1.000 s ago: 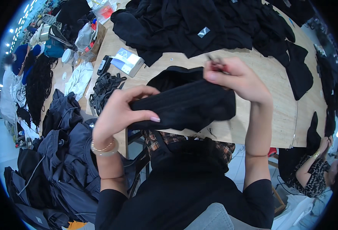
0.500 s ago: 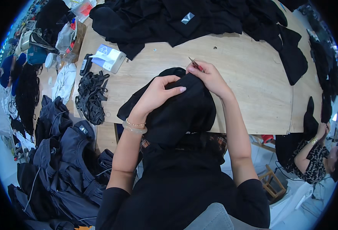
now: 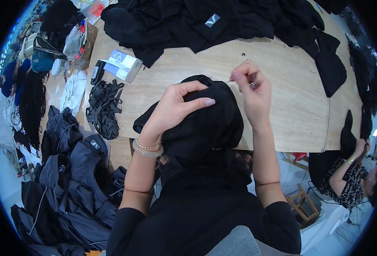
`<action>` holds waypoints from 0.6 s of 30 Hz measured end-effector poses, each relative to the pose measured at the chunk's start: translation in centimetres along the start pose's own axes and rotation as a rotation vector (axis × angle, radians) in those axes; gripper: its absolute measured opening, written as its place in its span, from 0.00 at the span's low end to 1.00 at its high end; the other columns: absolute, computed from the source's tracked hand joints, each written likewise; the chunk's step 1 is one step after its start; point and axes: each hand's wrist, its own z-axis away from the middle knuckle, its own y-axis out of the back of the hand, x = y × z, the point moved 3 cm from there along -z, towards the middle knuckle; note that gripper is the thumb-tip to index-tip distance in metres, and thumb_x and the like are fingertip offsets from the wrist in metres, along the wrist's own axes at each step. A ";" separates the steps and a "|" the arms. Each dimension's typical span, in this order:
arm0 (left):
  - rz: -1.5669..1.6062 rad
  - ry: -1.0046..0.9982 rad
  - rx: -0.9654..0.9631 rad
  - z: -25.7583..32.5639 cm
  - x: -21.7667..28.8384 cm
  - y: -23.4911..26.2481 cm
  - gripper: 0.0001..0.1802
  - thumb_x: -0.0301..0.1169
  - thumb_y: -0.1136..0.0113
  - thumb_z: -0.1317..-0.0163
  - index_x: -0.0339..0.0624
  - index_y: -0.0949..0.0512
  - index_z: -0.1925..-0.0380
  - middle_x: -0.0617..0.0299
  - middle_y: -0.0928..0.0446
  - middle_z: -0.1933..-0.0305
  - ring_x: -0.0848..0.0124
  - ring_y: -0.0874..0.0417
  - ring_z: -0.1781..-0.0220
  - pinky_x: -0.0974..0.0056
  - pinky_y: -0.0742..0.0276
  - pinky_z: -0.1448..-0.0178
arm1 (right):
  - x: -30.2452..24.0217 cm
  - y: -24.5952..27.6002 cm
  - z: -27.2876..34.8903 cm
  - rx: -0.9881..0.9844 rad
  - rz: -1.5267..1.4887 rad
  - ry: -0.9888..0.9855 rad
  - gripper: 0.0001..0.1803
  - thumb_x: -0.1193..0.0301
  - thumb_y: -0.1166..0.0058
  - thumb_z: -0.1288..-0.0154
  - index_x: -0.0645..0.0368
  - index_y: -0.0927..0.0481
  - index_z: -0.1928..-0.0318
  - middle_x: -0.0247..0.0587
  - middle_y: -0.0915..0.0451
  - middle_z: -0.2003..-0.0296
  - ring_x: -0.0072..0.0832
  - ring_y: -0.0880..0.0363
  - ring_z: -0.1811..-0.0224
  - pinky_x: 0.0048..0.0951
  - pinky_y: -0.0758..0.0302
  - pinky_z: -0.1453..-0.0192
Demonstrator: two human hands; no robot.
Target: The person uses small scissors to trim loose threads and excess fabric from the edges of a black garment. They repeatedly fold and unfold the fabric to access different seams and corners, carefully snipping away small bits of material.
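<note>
A black garment [image 3: 210, 111] lies bunched over the table's near edge and my lap. My left hand [image 3: 182, 104] pinches its upper part between thumb and fingers; a beaded bracelet and a pale bangle circle that wrist. Raised just right of the cloth, my right hand [image 3: 253, 87] has its fingers curled around small thread snips [image 3: 252, 84], of which only a bit of metal shows. The thumb and forefinger of that hand are pressed together near the garment's edge, apart from it. Motion blurs them, and whether they pinch a thread cannot be made out.
Black garments [image 3: 175, 30] cover the table's far side. At the left are a tissue pack [image 3: 126, 68], a dark bottle [image 3: 97, 71] and a heap of dark straps [image 3: 105, 106]. Dark grey clothes [image 3: 69, 183] pile up at lower left. Another person [image 3: 346, 179] sits at the right.
My right hand has moved right, away from the cloth, and the snips have turned in towards the palm. My left hand still grips the garment, nearly in place.
</note>
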 end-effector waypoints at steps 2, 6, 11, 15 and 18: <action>0.017 0.017 0.022 0.2 0.5 0.2 0.09 0.23 0.34 0.37 0.30 0.18 0.58 0.65 0.18 0.61 0.80 0.21 0.58 0.74 0.25 0.51 | -0.7 0.4 -0.4 0.088 -0.147 -0.141 0.10 0.69 0.43 0.28 0.61 0.21 0.67 0.25 0.26 0.73 0.13 0.36 0.74 0.19 0.40 0.69; 0.083 0.024 0.063 0.6 1.1 0.2 0.12 0.28 0.32 0.38 0.32 0.18 0.58 0.65 0.17 0.63 0.80 0.21 0.59 0.72 0.25 0.50 | 0.3 3.4 -1.6 0.211 -0.196 -0.188 0.12 0.64 0.43 0.27 0.58 0.21 0.67 0.21 0.28 0.76 0.09 0.42 0.76 0.18 0.46 0.71; 0.111 -0.004 0.066 1.1 0.9 0.4 0.12 0.28 0.33 0.37 0.30 0.18 0.58 0.64 0.17 0.61 0.80 0.21 0.58 0.73 0.25 0.49 | 1.6 6.6 -3.1 0.509 0.400 0.039 0.11 0.65 0.42 0.28 0.59 0.20 0.66 0.23 0.29 0.76 0.15 0.36 0.73 0.23 0.37 0.67; 0.102 -0.002 0.063 1.3 1.2 0.5 0.13 0.29 0.33 0.37 0.30 0.19 0.56 0.64 0.17 0.60 0.80 0.21 0.57 0.73 0.25 0.49 | 2.3 6.2 -2.5 0.475 0.555 0.087 0.07 0.69 0.39 0.31 0.60 0.18 0.61 0.28 0.27 0.71 0.20 0.31 0.69 0.28 0.30 0.62; 0.090 -0.010 0.060 1.3 1.1 0.6 0.14 0.29 0.32 0.37 0.30 0.19 0.56 0.64 0.17 0.60 0.80 0.21 0.57 0.73 0.25 0.49 | 0.0 2.3 -2.0 0.079 0.059 -0.225 0.07 0.72 0.37 0.35 0.61 0.18 0.59 0.30 0.26 0.72 0.19 0.31 0.69 0.26 0.31 0.62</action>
